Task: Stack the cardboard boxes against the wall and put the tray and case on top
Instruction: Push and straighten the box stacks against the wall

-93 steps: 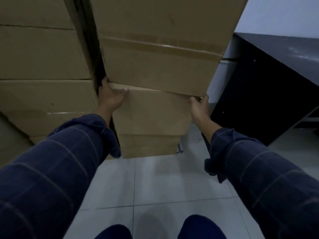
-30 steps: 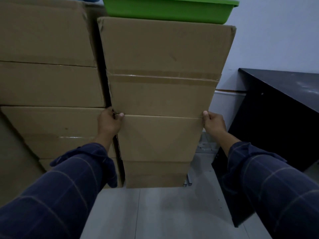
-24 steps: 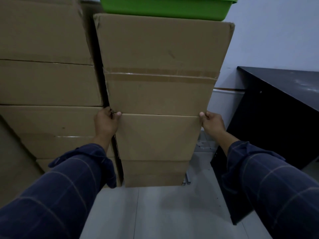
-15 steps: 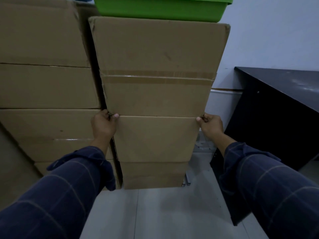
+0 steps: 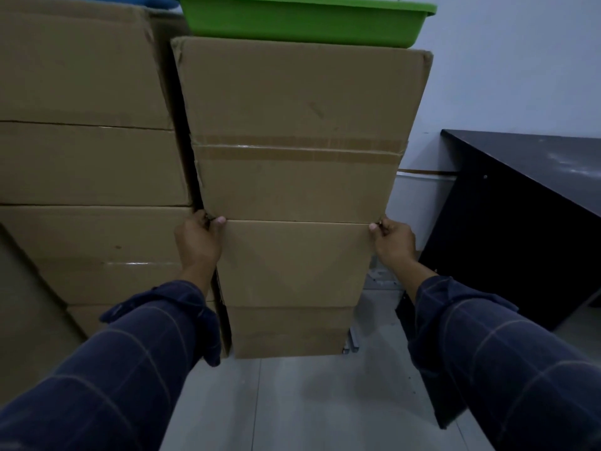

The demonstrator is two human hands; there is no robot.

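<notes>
A tall cardboard box (image 5: 299,131) with a taped seam sits on top of the right stack, resting on a lower box (image 5: 292,262) and a bottom box (image 5: 289,333). A green tray (image 5: 302,22) lies on the tall box. My left hand (image 5: 198,242) grips the tall box's lower left corner, fingers tucked into the gap. My right hand (image 5: 392,242) pinches its lower right corner. A blue case (image 5: 162,0) shows only as a sliver at the top, on the left stack (image 5: 87,164).
The left stack of several boxes stands close beside the right one, with a narrow dark gap between them. A black desk (image 5: 520,203) stands at the right against the pale wall (image 5: 507,66). Grey tiled floor (image 5: 292,405) lies below; a small metal bracket (image 5: 353,343) rests by the bottom box.
The view has risen since three seconds ago, and the green tray has come into sight. The tall box now sits level on the box below. Both hands stay at its lower corners.
</notes>
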